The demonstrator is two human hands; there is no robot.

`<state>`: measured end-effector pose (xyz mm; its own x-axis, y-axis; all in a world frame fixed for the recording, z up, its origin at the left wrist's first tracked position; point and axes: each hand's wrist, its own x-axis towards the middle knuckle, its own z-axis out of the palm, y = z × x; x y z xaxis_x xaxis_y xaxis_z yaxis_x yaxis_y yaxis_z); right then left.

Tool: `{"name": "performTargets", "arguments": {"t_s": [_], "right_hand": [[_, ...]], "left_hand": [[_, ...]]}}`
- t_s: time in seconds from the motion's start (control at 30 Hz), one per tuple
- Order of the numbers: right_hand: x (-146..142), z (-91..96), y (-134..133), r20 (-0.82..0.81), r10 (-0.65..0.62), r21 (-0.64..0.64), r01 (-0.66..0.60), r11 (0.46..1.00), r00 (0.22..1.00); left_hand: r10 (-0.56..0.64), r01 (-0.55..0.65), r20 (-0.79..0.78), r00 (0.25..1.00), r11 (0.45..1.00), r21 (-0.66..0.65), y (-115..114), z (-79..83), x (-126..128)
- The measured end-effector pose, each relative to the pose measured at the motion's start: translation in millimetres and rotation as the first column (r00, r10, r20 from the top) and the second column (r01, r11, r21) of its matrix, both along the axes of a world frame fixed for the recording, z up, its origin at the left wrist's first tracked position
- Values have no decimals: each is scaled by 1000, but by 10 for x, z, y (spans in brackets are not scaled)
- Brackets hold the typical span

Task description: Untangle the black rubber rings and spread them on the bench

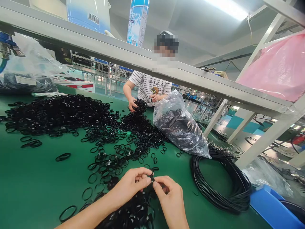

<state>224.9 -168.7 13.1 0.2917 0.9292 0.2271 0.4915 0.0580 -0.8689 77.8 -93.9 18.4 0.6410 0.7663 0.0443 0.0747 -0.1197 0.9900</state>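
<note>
Between my fingertips, above the green tabletop (43, 178), is a small black ring (152, 175), mostly hidden by the fingers. My left hand (137, 180) pinches it from the left with thumb and forefinger. From the right, the thumb and forefinger of my right hand (168, 189) close on the same ring. Beneath my wrists spreads a heap of loose black rings (133, 210). More single black rings lie scattered beyond my hands, leading back to a large pile of black rings (64, 111) at the far left.
Across the table a person in a striped shirt (149, 84) handles black rings. A clear plastic bag (183, 130) of black parts stands right of centre. Coiled black cable (197, 181) and a blue bin (274, 203) lie at the right. A metal shelf beam (119, 52) crosses above.
</note>
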Motion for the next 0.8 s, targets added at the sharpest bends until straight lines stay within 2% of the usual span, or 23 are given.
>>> {"name": "performTargets", "arguments": {"t_s": [0.13, 0.3, 0.53, 0.6, 0.67, 0.8], "right_hand": [[9, -9, 9, -92, -30, -25, 28, 999, 995], [28, -27, 32, -334, -40, -8, 40, 999, 942], [57, -4, 53, -589, 171, 6, -207, 978, 790], [73, 2, 53, -582, 195, 19, -227, 974, 789], [78, 6, 49, -532, 195, 18, -220, 975, 824], [45, -2, 41, -418, 136, 15, -143, 990, 898]], "left_hand": [[-22, 22, 3, 1000, 999, -43, 0, 1, 5], [-28, 30, 56, 998, 999, -33, 0, -52, 19], [-71, 82, 132, 989, 993, -82, -1, -48, 16], [-69, 81, 166, 984, 994, -70, -5, -40, 10], [-64, 73, 179, 982, 996, -44, -14, -31, 5], [-74, 75, 132, 988, 997, -5, -36, -10, 3]]}}
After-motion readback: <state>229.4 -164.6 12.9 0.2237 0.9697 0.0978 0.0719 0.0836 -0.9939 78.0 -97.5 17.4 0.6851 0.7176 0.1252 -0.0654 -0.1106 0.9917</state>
